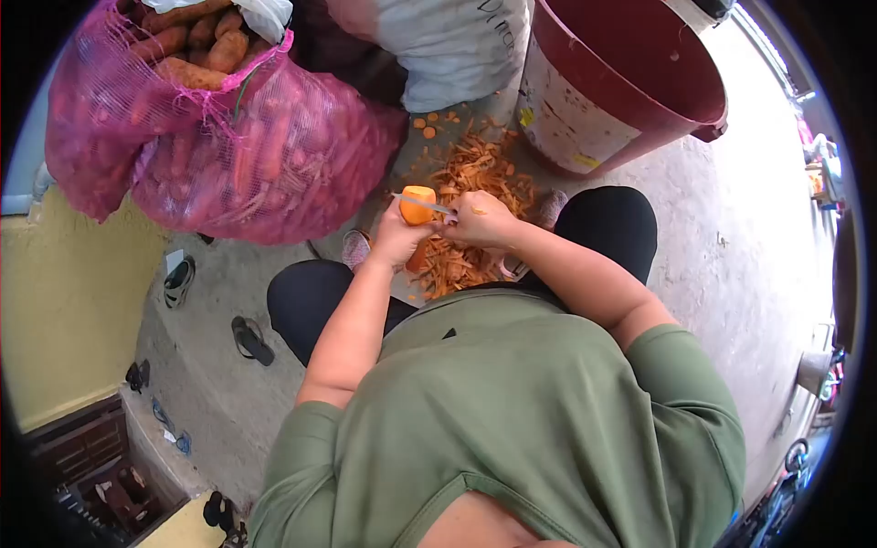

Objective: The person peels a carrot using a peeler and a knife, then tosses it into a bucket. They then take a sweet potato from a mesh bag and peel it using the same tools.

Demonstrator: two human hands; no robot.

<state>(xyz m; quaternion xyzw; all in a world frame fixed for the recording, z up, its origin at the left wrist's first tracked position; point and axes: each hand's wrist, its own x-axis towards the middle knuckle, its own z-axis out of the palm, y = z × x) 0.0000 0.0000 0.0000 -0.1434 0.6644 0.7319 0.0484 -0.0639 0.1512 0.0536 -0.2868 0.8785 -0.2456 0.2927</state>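
Note:
My left hand (398,237) is closed around a thick carrot (417,212), whose bright orange, bare end points up out of the grip. My right hand (480,219) is wrapped around a knife (426,203), its handle mostly hidden by the fingers. The thin blade lies across the carrot near its upper end. Both hands are close together, between my knees. Below and behind them, a heap of orange carrot peelings (480,173) is spread over the concrete floor, with a few round slices (428,132) at its far edge.
A pink mesh sack (265,164) bulges with carrots (228,50) at the far left. Beside it stands a white sack (457,55). A large dark red tub (585,100) stands at the far right. Slippers (251,341) lie on the floor to the left, near a yellow wall (82,301).

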